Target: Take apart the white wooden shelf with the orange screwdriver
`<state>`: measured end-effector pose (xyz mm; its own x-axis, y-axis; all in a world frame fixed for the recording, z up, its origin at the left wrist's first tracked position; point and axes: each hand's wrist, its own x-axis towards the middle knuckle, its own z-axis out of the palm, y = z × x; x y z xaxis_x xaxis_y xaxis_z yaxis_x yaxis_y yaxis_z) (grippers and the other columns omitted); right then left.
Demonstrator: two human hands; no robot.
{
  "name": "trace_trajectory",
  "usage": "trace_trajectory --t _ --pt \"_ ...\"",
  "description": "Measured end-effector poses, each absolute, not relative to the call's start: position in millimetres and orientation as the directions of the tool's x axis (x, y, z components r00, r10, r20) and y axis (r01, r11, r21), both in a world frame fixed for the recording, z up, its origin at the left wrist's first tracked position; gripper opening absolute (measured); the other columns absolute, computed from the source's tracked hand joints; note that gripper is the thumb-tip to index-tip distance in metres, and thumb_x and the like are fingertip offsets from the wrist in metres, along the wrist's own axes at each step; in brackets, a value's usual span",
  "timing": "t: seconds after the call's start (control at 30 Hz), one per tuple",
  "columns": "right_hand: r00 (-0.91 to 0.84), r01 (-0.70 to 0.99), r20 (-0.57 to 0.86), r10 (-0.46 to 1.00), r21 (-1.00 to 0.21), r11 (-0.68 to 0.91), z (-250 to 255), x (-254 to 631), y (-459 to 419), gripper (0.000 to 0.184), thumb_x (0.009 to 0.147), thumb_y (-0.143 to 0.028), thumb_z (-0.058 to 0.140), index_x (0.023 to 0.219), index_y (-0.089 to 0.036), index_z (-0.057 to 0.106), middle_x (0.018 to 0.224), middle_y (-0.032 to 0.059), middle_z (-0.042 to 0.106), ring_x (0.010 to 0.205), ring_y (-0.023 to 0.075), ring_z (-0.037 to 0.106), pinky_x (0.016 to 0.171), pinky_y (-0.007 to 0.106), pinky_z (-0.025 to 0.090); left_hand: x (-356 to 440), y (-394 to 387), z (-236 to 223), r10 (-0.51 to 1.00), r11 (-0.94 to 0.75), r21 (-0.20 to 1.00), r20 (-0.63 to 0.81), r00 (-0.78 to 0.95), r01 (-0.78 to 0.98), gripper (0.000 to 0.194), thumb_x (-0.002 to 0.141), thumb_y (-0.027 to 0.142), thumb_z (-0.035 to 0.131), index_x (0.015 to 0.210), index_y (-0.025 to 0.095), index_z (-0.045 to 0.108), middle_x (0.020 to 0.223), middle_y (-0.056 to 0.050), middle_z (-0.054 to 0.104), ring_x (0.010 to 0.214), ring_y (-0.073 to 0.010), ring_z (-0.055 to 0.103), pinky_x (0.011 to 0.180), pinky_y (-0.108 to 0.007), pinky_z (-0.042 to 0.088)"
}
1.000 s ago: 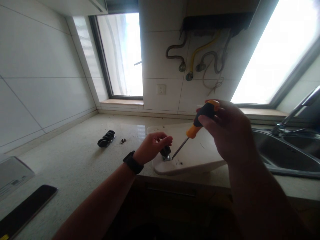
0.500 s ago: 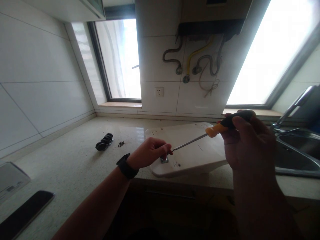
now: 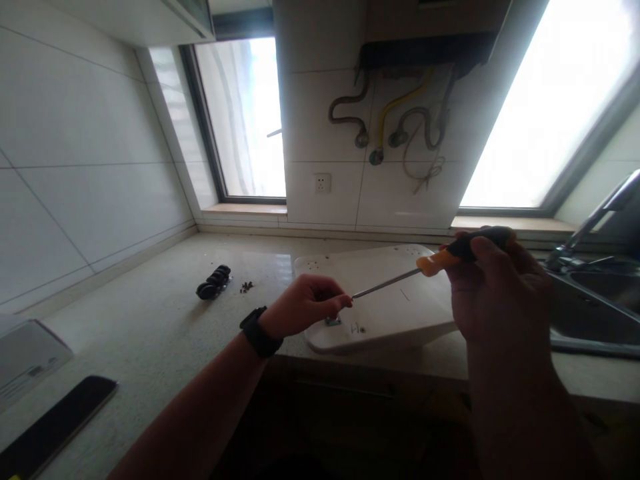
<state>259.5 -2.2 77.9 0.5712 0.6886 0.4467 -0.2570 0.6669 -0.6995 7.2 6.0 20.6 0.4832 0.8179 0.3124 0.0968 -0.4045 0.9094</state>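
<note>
My right hand (image 3: 493, 287) is closed around the yellow-and-black handle of a screwdriver (image 3: 435, 261), whose shaft slopes down to the left. At its tip, my left hand (image 3: 320, 303) pinches a tiny dark piece that looks like a screw (image 3: 352, 299), mostly hidden by thumb and finger. Both are just above a white panel (image 3: 385, 287) lying flat on the counter, with small holes near its corners. Beneath my left fingers a small metal plate (image 3: 333, 321) sits on the panel near its left end, partly covered by the hand.
Black caster wheels (image 3: 213, 283) lie in a row on the counter (image 3: 165, 347), with several small screws (image 3: 247, 287) beside them. A dark flat object (image 3: 60, 420) rests at the lower left. A sink (image 3: 595, 310) with a faucet (image 3: 565, 257) is at the right.
The screwdriver tip and my left fingertips remain together over the panel; the left fingers have closed more tightly at the tip. The whole view has shifted slightly.
</note>
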Motion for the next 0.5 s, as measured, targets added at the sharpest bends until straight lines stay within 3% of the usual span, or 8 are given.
trace_trajectory --t 0.17,0.3,0.4,0.5 --pt "0.639 -0.299 0.413 0.649 -0.644 0.704 78 259 -2 0.024 0.061 -0.013 0.083 0.075 -0.021 0.066 0.078 0.0011 0.061 0.075 0.0164 0.065 0.076 0.040 0.058 -6 9 30 0.815 -0.451 0.880 0.339 0.470 0.148 0.021 0.089 0.036 0.073 0.086 0.015 0.075 0.077 -0.005 0.073 0.067 -0.0127 0.064 0.065 -0.028 0.051" --pt "0.642 -0.297 0.406 0.651 -0.650 0.699 72 264 0 0.024 0.060 -0.012 0.083 0.075 -0.021 0.066 0.079 0.0017 0.060 0.075 0.0168 0.063 0.074 0.040 0.057 -48 29 35 0.830 -0.542 0.744 0.400 0.389 0.391 0.023 0.091 0.040 0.070 0.089 0.018 0.076 0.080 -0.003 0.073 0.070 -0.0130 0.061 0.067 -0.027 0.049" --pt "0.641 -0.309 0.378 0.668 -0.670 0.675 66 266 1 0.023 0.060 -0.011 0.082 0.073 -0.021 0.066 0.080 0.0028 0.061 0.076 0.0165 0.063 0.074 0.040 0.056 -100 54 23 0.882 -0.450 0.675 0.440 0.172 0.584 0.030 0.091 0.046 0.067 0.090 0.018 0.076 0.079 -0.004 0.073 0.070 -0.0148 0.060 0.067 -0.028 0.047" --pt "0.632 -0.241 0.416 0.654 -0.697 0.676 57 268 3 0.021 0.064 -0.015 0.082 0.075 -0.022 0.066 0.081 0.0024 0.060 0.076 0.0167 0.064 0.078 0.042 0.058 -153 73 -2 0.924 -0.254 0.707 0.380 -0.051 0.660 0.035 0.086 0.050 0.068 0.085 0.017 0.076 0.073 -0.004 0.072 0.067 -0.0156 0.059 0.064 -0.028 0.044"
